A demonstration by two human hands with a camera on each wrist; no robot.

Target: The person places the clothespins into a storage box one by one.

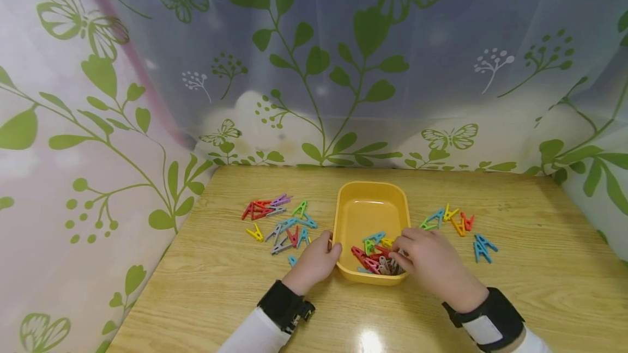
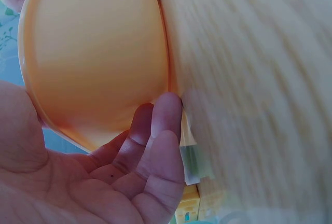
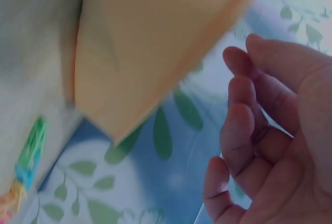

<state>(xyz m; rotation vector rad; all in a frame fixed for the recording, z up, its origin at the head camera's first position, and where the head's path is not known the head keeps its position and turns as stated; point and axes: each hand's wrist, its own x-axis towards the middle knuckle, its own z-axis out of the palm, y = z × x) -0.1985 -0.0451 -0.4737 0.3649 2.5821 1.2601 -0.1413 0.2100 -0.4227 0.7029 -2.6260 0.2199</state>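
Note:
A yellow plastic tub [image 1: 373, 190] stands on the table with small clothespins [image 1: 372, 260] in red, pink, green, blue and grey heaped at its near end. My left hand [image 1: 314, 260] grips the tub's left side, thumb at the rim and fingers along the outer wall. In the left wrist view, those fingertips [image 2: 167, 111] lie low against the wall. Over the tub's near right rim is my right hand [image 1: 434, 263], fingers loosely bent above the heap. The right wrist view shows its thumb and index tips [image 3: 237, 60] close together, with no clothespin visible between them.
Left of the tub lie scattered clothespins [image 1: 293, 236] in several colours. A smaller group [image 1: 458, 226] lies to the right, with blue ones [image 1: 483, 248] nearer the right edge. A leaf-patterned curtain [image 1: 314, 97] hangs behind and beside the wooden table [image 1: 549, 298].

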